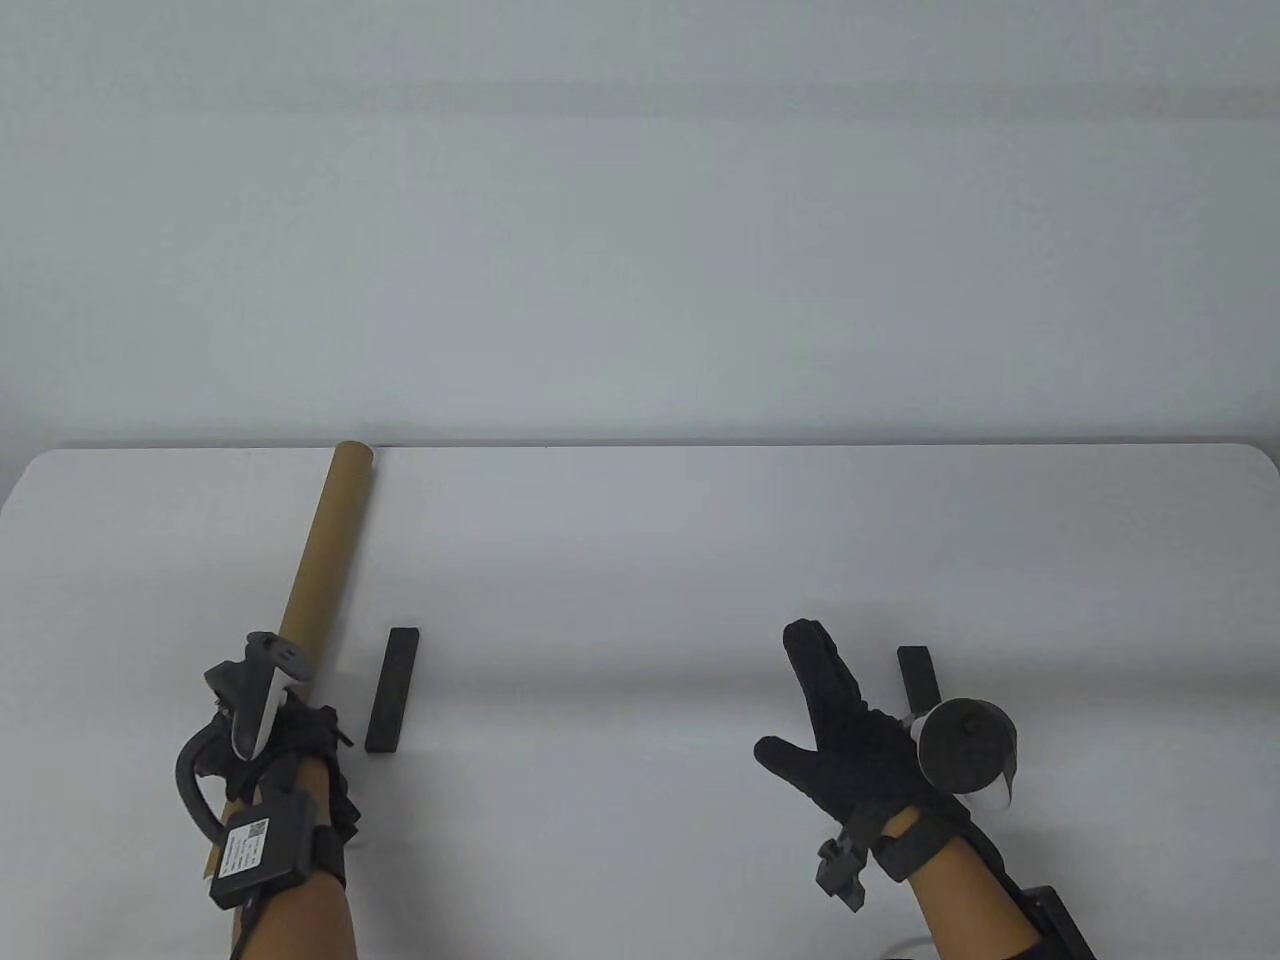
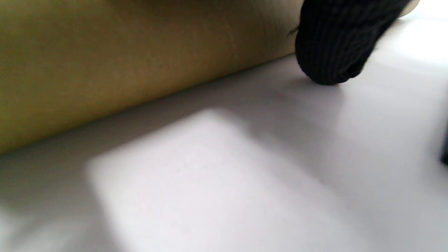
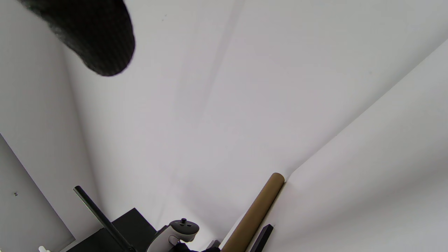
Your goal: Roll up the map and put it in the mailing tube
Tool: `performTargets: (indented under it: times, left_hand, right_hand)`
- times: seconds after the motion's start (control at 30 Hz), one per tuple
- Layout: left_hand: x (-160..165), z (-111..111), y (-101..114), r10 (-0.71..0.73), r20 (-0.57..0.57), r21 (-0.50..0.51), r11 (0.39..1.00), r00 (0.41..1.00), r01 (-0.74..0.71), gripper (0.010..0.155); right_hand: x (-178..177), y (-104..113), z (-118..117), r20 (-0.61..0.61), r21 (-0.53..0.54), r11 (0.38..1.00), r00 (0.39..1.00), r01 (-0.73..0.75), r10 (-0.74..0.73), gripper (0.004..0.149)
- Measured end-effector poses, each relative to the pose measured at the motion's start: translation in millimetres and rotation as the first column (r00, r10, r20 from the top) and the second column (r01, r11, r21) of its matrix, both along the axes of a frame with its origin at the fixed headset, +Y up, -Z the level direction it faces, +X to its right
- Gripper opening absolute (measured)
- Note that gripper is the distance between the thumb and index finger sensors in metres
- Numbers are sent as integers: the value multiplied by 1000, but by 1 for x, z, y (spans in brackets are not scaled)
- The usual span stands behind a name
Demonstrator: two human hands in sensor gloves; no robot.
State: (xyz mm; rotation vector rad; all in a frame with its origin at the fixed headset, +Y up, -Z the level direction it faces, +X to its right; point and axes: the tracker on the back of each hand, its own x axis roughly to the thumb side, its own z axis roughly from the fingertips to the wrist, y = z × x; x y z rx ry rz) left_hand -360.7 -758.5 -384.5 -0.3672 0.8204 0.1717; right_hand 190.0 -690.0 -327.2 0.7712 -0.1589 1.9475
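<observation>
Left hand [image 1: 265,750] grips the near end of the brown mailing tube [image 1: 325,560], fingers wrapped around it; the left wrist view shows one gloved fingertip [image 2: 329,52] against the tube wall, down at the table [image 1: 640,560]. Tube lies on the table, angled away toward the far edge, its far end at that edge. Right hand [image 1: 850,740] is off the table's objects, fingers straight and spread, holding nothing (thumb out to the left). A black bar [image 1: 392,690] lies just beside the tube; a second black bar [image 1: 918,675] sits near the right hand. Map not visible
</observation>
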Motion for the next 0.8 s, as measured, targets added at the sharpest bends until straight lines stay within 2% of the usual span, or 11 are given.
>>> performTargets:
  times: [0.2,0.37,0.5,0.57,0.63,0.67,0.7,0.8]
  left_hand:
    - [-1,0,4,16,8,-41,999,1000,-15,99]
    - [13,-1,38,12,83,90,996,996,-19,99]
    - [48,0,81,16,272,249,965,962,-87,96]
    - [78,7,109,10,422,346,922,907,-172,94]
    - [101,16,126,9,545,415,866,838,-279,91]
    - [109,21,132,6,586,434,842,810,-321,89]
    - [122,27,140,7,656,449,799,754,-399,88]
    - [145,43,148,38,774,423,710,631,-562,85]
  right_hand:
    - [0,0,0,-1,-2,1000,1000,4,-4,95]
    - [0,1,0,3,1,1000,1000,6,-6,95]
    - [0,1,0,4,1,1000,1000,12,-12,95]
    - [0,1,0,4,5,1000,1000,10,-10,95]
    - [0,1,0,4,8,1000,1000,10,-10,95]
    - [0,1,0,4,9,1000,1000,10,-10,95]
    - [0,2,0,1,12,1000,1000,10,-10,95]
    - [-1,3,1,1,24,1000,1000,10,-10,95]
